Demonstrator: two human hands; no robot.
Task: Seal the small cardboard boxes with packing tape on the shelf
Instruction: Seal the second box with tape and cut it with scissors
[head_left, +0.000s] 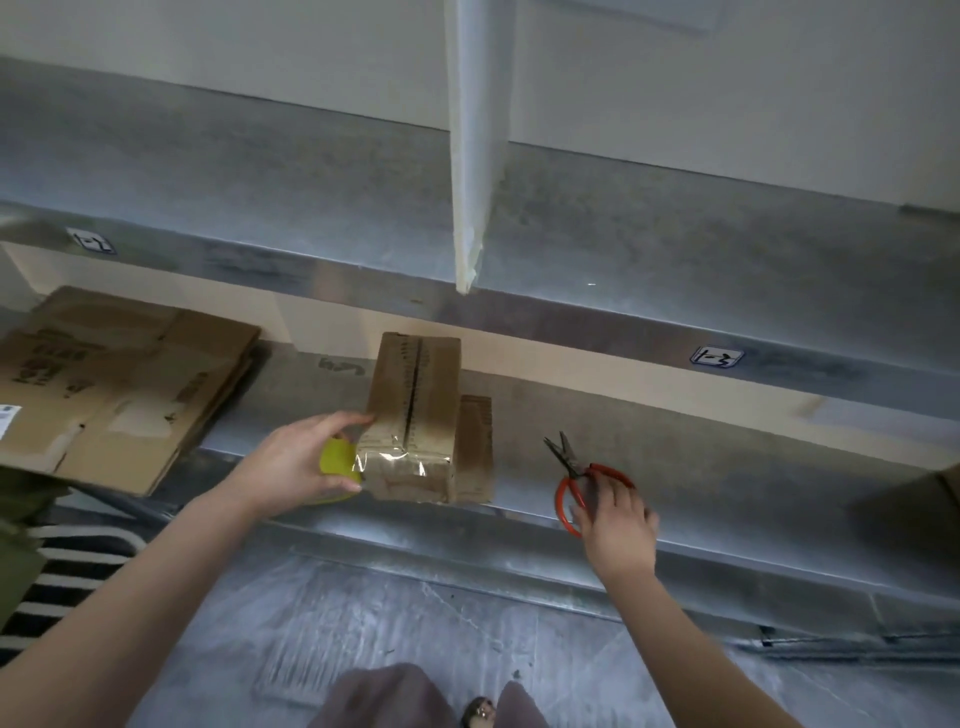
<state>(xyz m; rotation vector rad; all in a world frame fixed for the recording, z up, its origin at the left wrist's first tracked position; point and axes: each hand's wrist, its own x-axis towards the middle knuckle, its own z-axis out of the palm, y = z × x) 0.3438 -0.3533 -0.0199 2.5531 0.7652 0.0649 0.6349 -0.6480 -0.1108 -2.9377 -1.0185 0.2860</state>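
Partly hidden, a yellow tape roll (335, 457) is gripped by left hand (296, 467); right hand (618, 525) overlaps red-handled scissors (571, 467), grasp unclear; small brown cardboard box (415, 395) bears glossy tape (395, 460).

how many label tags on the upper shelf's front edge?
2. Left tag on the edge above the flattened cardboard; right tag on the same edge, up and right of the scissors. More may sit out of frame.

Brown box (415, 415), yellow tape roll (337, 457), red-handled scissors (576, 483).

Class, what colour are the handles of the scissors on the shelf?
The scissors have red handles, seen best in the head view.
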